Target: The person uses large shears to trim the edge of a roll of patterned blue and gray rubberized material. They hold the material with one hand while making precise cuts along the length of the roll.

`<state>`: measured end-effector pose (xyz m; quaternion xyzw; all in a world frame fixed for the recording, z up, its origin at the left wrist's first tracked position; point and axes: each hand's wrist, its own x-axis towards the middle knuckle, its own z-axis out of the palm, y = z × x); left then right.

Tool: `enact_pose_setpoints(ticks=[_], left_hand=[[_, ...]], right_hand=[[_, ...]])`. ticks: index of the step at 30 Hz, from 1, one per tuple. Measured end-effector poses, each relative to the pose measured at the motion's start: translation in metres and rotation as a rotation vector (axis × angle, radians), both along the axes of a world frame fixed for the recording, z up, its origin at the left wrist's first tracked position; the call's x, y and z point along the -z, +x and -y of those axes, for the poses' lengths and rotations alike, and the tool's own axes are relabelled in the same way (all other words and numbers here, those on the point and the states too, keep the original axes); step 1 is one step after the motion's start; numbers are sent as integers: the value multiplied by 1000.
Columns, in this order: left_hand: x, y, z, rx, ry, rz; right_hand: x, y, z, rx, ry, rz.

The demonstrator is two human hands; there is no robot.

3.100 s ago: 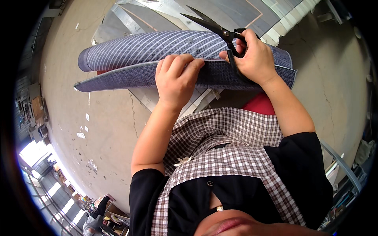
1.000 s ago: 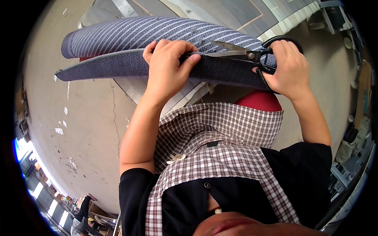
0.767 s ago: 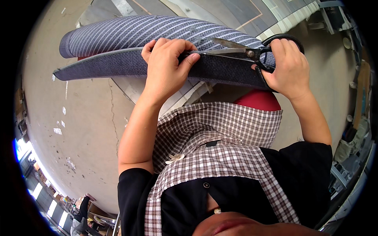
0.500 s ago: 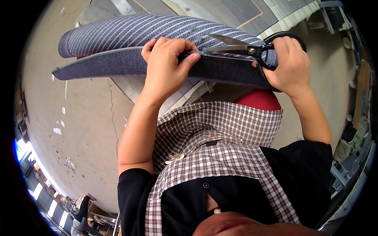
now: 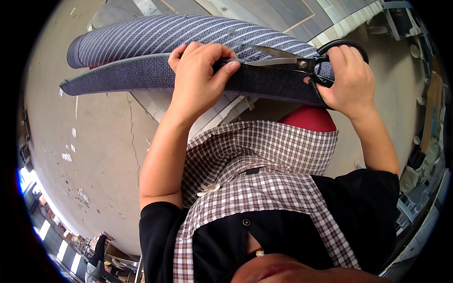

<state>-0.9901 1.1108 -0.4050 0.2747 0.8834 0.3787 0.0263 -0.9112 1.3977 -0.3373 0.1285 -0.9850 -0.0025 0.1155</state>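
My left hand (image 5: 200,78) is pinching the pale-edged seam of a blue-grey woven fabric mat with white diagonal stripes (image 5: 141,40), thumb and forefinger pressing together on it. My right hand (image 5: 349,80) is gripping a pair of metal scissors with black looped handles (image 5: 302,64), fingers curling around the upper loop. The blades are standing apart, their tips pointing toward my left hand, and the lower one is lying along the seam, close to my fingertips (whether it is biting into the cloth, I cannot tell). The mat is stretching crosswise in front of me, doubled or rolled, its dark plain side facing me. Nearer my body, I am wearing a brown-and-white checked cotton apron (image 5: 264,191) over a black short-sleeved shirt (image 5: 217,245). Beyond, a beige cracked concrete floor (image 5: 104,137) is spreading out to my left.
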Motion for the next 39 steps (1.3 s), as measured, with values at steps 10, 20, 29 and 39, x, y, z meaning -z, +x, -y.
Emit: enact_pose_setpoints(ticks=[10, 20, 29, 39], left_hand=[[1, -1, 0, -1, -12, 10], [-1, -1, 0, -3, -11, 16], [2, -4, 2, 48, -2, 52], [1, -7, 6, 5, 148, 132]], right_hand=[[-1, 0, 0, -14, 9, -19], [3, 1, 1, 6, 33, -18], [30, 1, 13, -4, -81, -80], [31, -1, 11, 235, -524, 233]])
